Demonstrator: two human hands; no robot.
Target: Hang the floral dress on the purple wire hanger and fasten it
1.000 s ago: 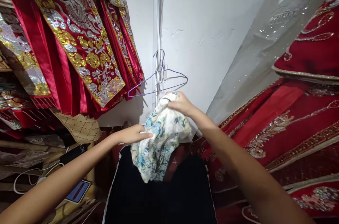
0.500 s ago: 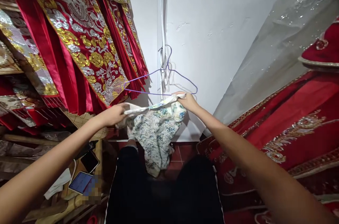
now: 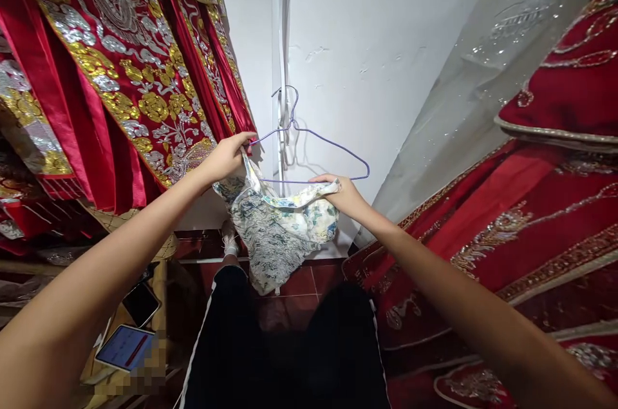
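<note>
A white garment with a blue and green flower print (image 3: 277,232) hangs between my two hands. My left hand (image 3: 226,156) grips its upper left edge, right at the left tip of a purple wire hanger (image 3: 333,145). My right hand (image 3: 340,193) pinches the garment's right edge just below the hanger's bottom wire. The hanger hangs from a hook on a white strip on the wall (image 3: 386,55). The cloth sags in the middle below the hanger.
Red robes with gold and silver embroidery (image 3: 130,67) hang close on the left. More red embroidered cloth (image 3: 531,216) lies on the right under a grey sequined fabric (image 3: 487,74). A phone (image 3: 141,304) and a tablet (image 3: 124,348) lie at lower left. My black-trousered legs (image 3: 284,351) stand over red floor tiles.
Both hands have spread the bunched garment apart and raised it. My left hand has gone up to the hanger's left tip; the right stays under the bottom wire.
</note>
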